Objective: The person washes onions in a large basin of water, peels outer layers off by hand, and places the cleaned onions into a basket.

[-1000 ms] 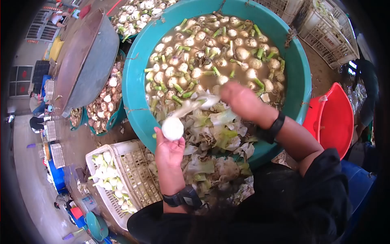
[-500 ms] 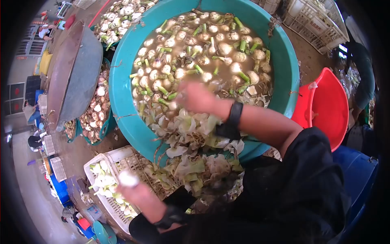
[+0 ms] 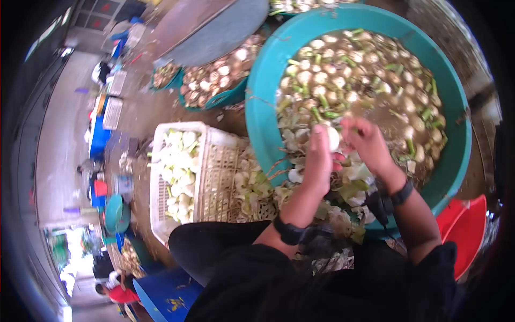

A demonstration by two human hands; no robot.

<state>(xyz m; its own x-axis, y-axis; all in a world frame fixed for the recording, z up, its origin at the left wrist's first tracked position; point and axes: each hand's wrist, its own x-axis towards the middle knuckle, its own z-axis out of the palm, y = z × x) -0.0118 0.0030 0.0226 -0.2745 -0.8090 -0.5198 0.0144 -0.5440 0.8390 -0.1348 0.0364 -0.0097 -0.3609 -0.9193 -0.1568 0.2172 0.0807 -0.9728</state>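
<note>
A white garlic bulb (image 3: pixel 333 139) is in my left hand (image 3: pixel 318 161), held by the fingers above the near side of a large teal tub (image 3: pixel 257 102). Close beside the bulb, my right hand (image 3: pixel 371 148) has its fingers curled in; what they pinch, if anything, is blurred. Many garlic bulbs (image 3: pixel 320 78) with short green stems float in the tub's brown water. Pale peeled skins (image 3: pixel 354 196) lie heaped at the tub's near rim, below my hands.
Left of the tub stands a white plastic crate (image 3: pixel 203 177) holding white bulbs with green stems. A red bucket (image 3: pixel 465 231) is at the right. Teal containers of bulbs (image 3: pixel 214 80) and a metal wheelbarrow-like pan (image 3: pixel 220 35) stand behind. A person in red (image 3: pixel 120 294) is far lower left.
My view has swung left. My left hand, earlier above the crate with a white bulb, is now over the tub. My right hand has come out from over the water to meet it.
</note>
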